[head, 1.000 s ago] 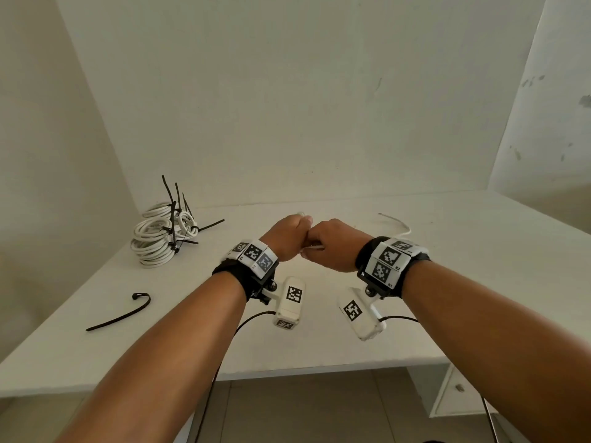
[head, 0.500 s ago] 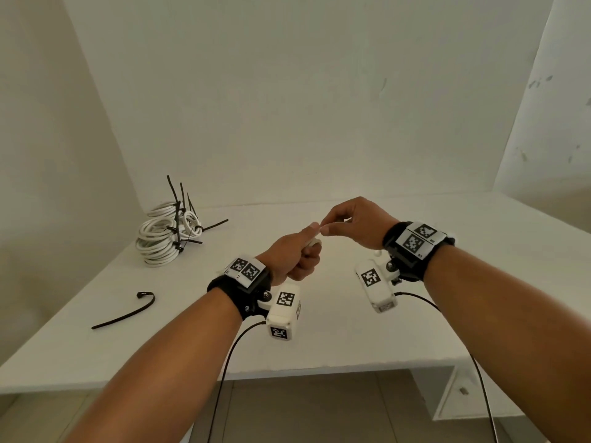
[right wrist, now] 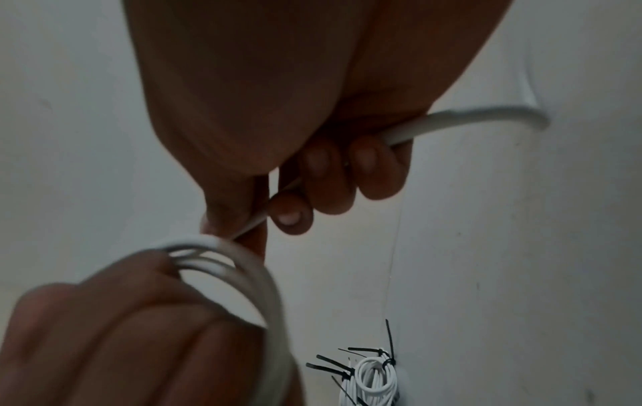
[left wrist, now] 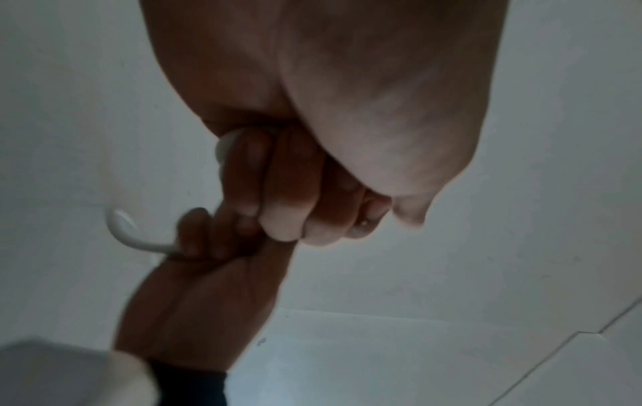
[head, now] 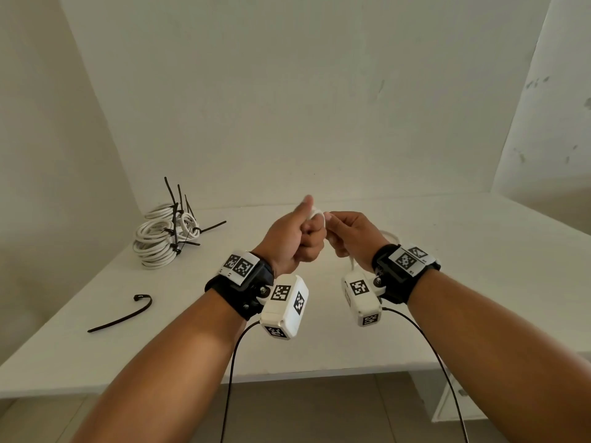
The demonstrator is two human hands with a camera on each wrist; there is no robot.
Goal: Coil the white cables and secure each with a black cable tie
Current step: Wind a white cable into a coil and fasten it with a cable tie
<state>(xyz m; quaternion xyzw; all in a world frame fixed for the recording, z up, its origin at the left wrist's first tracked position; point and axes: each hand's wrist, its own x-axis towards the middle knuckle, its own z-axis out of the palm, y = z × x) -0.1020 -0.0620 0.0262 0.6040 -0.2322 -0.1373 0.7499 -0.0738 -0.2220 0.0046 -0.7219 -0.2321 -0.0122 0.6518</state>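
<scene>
Both hands meet above the middle of the white table (head: 447, 314). My left hand (head: 300, 235) is fisted around a small coil of white cable (right wrist: 243, 274), thumb raised. Several loops of that coil arch over its fingers in the right wrist view. My right hand (head: 348, 235) grips the cable's free length (right wrist: 469, 118), which runs through its curled fingers (right wrist: 330, 175) to the coil. In the left wrist view a short white cable end (left wrist: 121, 228) curls out beyond the right hand's fingers. One loose black cable tie (head: 124, 314) lies at the front left.
A pile of tied white coils (head: 163, 238), black tie tails sticking up, sits at the back left near the wall corner (right wrist: 375, 384). Thin black camera leads hang from both wrists over the table's front edge. Walls close the back and the right.
The right hand, raised and pinching the cable half a second ago, has come down against the left fist. The left hand has risen, its thumb now up.
</scene>
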